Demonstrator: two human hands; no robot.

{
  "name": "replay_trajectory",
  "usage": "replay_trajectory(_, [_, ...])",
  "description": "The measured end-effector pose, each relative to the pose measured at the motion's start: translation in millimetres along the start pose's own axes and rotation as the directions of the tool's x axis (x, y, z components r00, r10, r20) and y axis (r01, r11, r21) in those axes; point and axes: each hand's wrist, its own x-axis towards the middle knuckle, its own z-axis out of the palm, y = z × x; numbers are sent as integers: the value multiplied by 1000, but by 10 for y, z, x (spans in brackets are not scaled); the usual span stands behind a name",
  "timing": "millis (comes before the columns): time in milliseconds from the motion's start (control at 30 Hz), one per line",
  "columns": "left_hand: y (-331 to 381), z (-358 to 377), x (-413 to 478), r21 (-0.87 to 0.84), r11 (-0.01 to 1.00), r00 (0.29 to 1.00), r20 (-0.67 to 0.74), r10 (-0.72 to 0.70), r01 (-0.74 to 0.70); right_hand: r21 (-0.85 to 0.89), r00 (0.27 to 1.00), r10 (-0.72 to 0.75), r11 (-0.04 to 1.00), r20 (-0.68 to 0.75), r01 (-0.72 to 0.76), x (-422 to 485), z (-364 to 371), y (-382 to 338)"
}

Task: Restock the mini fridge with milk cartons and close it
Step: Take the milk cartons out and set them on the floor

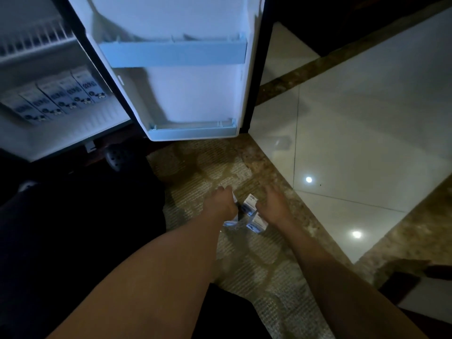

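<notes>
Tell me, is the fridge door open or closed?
Open. The fridge door is swung wide, so its inside shelves show, and a row of milk cartons stands in plain view.

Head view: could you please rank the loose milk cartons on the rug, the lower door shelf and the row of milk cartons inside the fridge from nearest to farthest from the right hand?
1. loose milk cartons, on the rug beside the right hand
2. lower door shelf, ahead on the open door
3. row of milk cartons, far left inside the fridge

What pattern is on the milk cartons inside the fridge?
The milk cartons are pale with dark lettering and a cow-like figure; head view.
</notes>
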Motion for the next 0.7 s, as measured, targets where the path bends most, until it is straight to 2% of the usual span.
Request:
replay_trajectory(167, [152,-418,-198,164,973,987,45,156,-161,-41,996,-80,996,-33,79,-77,-363,-294])
replay_trajectory(267, [192,-891,-391,265,931,958,-69,278,-251,-65,989,-140,988,-47,137,-94,-585,-535])
replay_trajectory(467, [-31,-1540,-727,389,889,909,-230,347,-241,-93,956,-272,960,-105,263,-87,-909,-1314])
replay_trajectory(700, [-382,-2287,-1254,479,865,859,-369,354,-150,-171,861,-492,866,-132,469,-209,-1154,-2354])
